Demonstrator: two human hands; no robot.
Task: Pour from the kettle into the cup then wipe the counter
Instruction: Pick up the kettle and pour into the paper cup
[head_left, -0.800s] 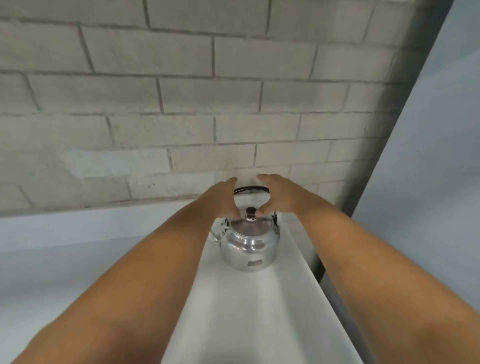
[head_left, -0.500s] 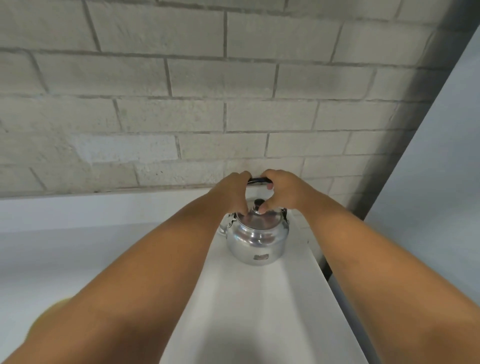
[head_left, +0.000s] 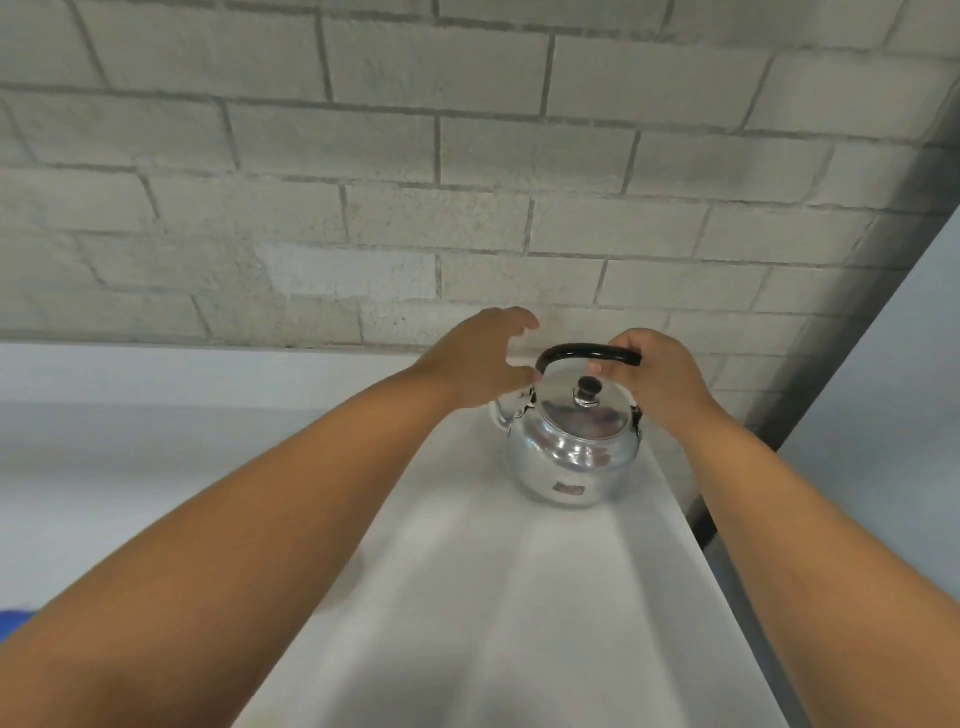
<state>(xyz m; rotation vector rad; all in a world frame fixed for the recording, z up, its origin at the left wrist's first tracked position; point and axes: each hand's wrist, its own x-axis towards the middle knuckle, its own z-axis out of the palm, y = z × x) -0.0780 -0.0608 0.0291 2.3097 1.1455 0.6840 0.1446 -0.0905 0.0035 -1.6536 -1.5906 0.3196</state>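
Observation:
A shiny metal kettle (head_left: 571, 452) with a black knob on its lid and a black handle stands on a narrow white shelf (head_left: 509, 597), close to the block wall. My right hand (head_left: 660, 379) is closed around the right end of the upright handle. My left hand (head_left: 478, 364) hovers at the kettle's left side, fingers spread and curled, beside the handle's left end and above the spout. No cup or cloth is in view.
A grey block wall (head_left: 467, 182) rises right behind the kettle. A lower white counter (head_left: 130, 441) lies to the left of the shelf. A pale panel (head_left: 893, 389) flanks the right, with a dark gap beside the shelf. Something blue (head_left: 13, 623) shows at the far left edge.
The handle has swung upright. My right hand has taken hold of it. My left hand has come off the handle and moved to the left, fingers apart.

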